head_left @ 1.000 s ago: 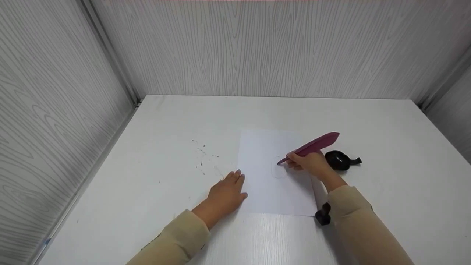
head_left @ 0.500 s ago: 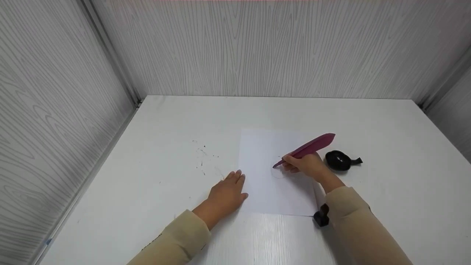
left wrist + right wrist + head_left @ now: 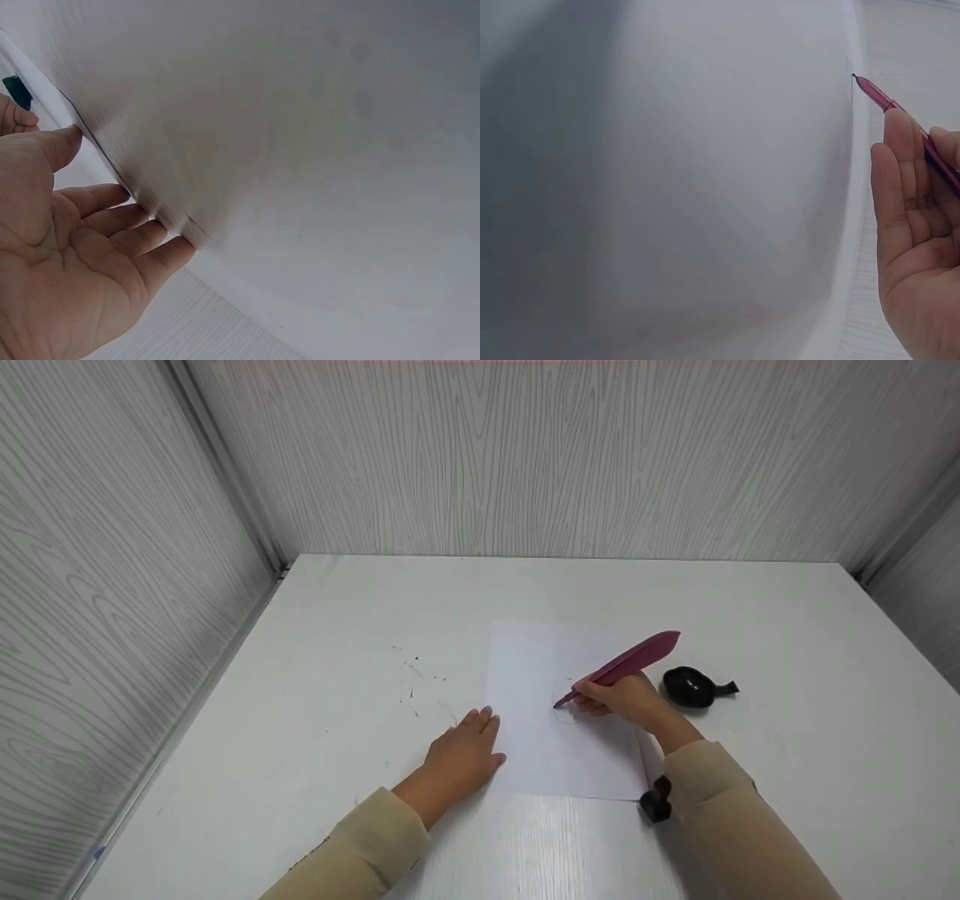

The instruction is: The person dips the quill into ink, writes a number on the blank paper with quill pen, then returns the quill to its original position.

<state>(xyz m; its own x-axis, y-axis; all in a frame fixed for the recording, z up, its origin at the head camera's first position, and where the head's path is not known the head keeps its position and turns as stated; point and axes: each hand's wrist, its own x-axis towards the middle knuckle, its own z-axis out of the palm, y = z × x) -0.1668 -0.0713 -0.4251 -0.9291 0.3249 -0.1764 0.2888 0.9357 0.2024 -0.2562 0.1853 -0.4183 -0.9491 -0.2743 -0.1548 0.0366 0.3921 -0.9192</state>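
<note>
My right hand (image 3: 624,699) pinches a dark pink feather pen (image 3: 634,658), its plume slanting up to the right. The dark tip is at the white sheet of paper (image 3: 525,750), on the left side of a faint thin outline (image 3: 568,722). In the right wrist view the pen's shaft (image 3: 877,94) runs between thumb and fingers, its tip at the paper. My left hand (image 3: 459,759) lies palm down, fingers straight, at the paper's left edge. From the left wrist view, the fingertips and thumb of the left hand (image 3: 97,240) press along that edge.
A glossy black bowl-like piece with a short handle (image 3: 688,688) lies right of the paper. A small black object (image 3: 656,802) sits at the paper's lower right corner, beside the right sleeve (image 3: 720,787). Dark specks mark the white table (image 3: 337,660); grey wood-grain walls (image 3: 480,457) enclose it.
The right hand and feather pen have moved a little left and down, the tip following the outline's left side. The left hand has stayed in place.
</note>
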